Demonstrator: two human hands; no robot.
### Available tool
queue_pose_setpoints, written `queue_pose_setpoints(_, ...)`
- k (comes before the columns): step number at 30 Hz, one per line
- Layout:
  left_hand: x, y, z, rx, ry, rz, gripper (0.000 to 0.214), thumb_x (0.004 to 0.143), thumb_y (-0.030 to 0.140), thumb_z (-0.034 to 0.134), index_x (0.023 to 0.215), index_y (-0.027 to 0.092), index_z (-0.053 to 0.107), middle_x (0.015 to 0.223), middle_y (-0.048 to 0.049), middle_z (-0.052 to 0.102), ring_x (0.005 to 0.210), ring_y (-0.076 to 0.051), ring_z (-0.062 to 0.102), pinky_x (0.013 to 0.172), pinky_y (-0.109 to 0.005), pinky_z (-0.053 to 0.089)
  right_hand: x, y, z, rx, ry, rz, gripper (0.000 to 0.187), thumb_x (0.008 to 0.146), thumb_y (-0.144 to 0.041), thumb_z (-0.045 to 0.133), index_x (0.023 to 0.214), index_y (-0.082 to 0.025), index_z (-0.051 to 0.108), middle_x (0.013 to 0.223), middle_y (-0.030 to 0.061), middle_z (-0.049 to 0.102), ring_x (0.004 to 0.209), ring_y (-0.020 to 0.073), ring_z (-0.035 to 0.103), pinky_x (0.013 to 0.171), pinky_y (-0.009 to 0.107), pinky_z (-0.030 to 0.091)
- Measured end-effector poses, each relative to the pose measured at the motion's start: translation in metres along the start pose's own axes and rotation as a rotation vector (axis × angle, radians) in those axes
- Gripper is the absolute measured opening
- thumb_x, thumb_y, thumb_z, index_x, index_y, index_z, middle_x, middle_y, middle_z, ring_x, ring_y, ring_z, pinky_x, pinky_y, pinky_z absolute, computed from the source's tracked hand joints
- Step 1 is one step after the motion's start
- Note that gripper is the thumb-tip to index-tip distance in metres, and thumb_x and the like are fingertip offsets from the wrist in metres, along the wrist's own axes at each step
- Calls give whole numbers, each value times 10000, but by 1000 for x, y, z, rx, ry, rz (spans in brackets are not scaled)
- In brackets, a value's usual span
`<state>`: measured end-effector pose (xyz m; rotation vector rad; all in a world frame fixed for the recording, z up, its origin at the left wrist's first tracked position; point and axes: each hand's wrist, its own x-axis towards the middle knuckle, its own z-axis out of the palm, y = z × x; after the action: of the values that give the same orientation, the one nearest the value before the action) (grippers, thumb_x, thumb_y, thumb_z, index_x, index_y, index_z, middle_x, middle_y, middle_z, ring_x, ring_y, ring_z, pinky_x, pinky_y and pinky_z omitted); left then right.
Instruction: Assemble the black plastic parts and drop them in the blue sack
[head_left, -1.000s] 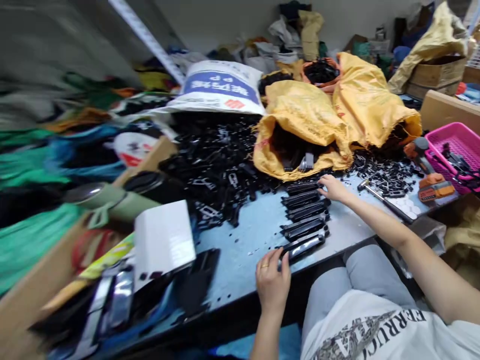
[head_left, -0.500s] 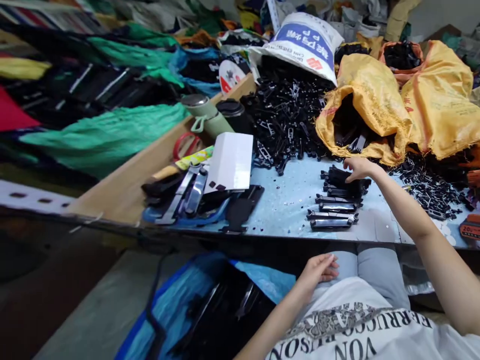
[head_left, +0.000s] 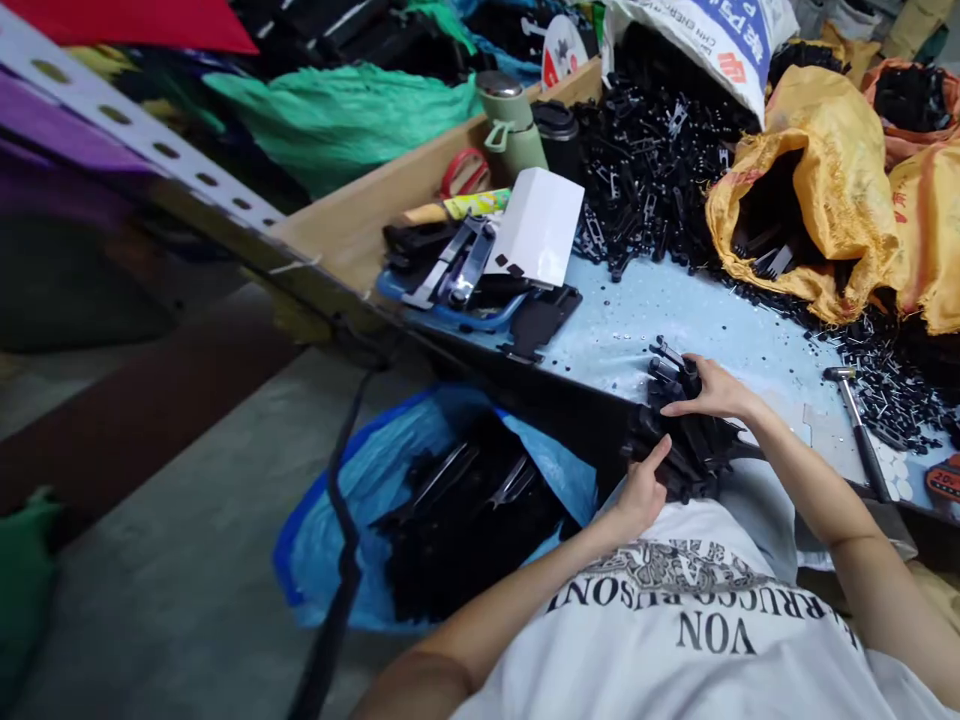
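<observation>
Black parts, lined up on the blue table ½ s ago, now bunched at its front edge, over my lap. R hand clasps their upper end, thumb opp. fingers; L hand has thumb up against them, its fingers hidden, so can't tell grip. Bunch too dark to count. Contents of blue bag v. dark; white sack cut off up top.

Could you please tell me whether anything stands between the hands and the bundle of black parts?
Nothing visible does: the left hand and the right hand are directly on the black parts, by the near edge of the blue worktable.
</observation>
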<state>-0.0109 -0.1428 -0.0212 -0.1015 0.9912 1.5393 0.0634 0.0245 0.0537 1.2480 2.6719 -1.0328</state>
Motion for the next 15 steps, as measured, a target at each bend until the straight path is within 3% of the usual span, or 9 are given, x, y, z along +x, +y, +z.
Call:
queue_pose_setpoints(2, 2, -4, -3, -46, -10, -27, 453, 681, 381, 706, 1092, 223, 600, 1129, -55, 663, 1133, -253, 577, 992, -415, 460, -6, -6, -2, 48, -25, 6, 1035, 534, -682, 714, 1368, -181, 360, 1219, 134, 551, 1117, 279, 530, 941, 399, 416)
queue_pose_setpoints(5, 5, -5, -8, -116, -37, -75, 483, 679, 442, 693, 1084, 194, 606, 1121, -80, 666, 1119, -282, 583, 995, -446, 454, -10, -10, -8, 122, -177, 93, 911, 559, -634, 731, 1296, -189, 431, 1111, 97, 613, 1005, 256, 588, 870, 383, 459)
queue_pose_setpoints(8, 5, 12, -23, -115, -96, -66, 516, 678, 496, 676, 1067, 161, 618, 1082, -99, 680, 1090, -308, 595, 979, -471, 457, -15, -24, -1, 236, -250, 60, 853, 589, -581, 741, 1275, -187, 421, 1001, 62, 645, 904, 220, 618, 810, 359, 488)
queue_pose_setpoints(10, 3, 41, -46, -25, -101, -36, 521, 698, 526, 649, 1052, 145, 632, 1038, -112, 692, 1063, -321, 605, 955, -482, 465, -16, -44, 20, 272, -173, 5, 930, 559, -558, 769, 1310, -192, 362, 1025, 63, 635, 939, 224, 613, 844, 373, 483)
queue_pose_setpoints(12, -2, 82, -82, 118, -50, -6, 521, 721, 549, 618, 1046, 142, 644, 993, -116, 702, 1031, -326, 618, 918, -481, 480, -13, -71, 56, 339, -110, -20, 1003, 542, -560, 776, 1344, -190, 301, 1106, 83, 608, 1020, 231, 592, 899, 382, 469)
queue_pose_setpoints(15, -15, 146, -148, 405, 42, -59, 603, 720, 619, 587, 1072, 132, 641, 990, -124, 699, 981, -330, 631, 853, -469, 503, -6, -115, 126, 562, -202, -54, 1011, 597, -583, 730, 1382, -168, 245, 1234, 110, 546, 1125, 214, 549, 959, 347, 453)
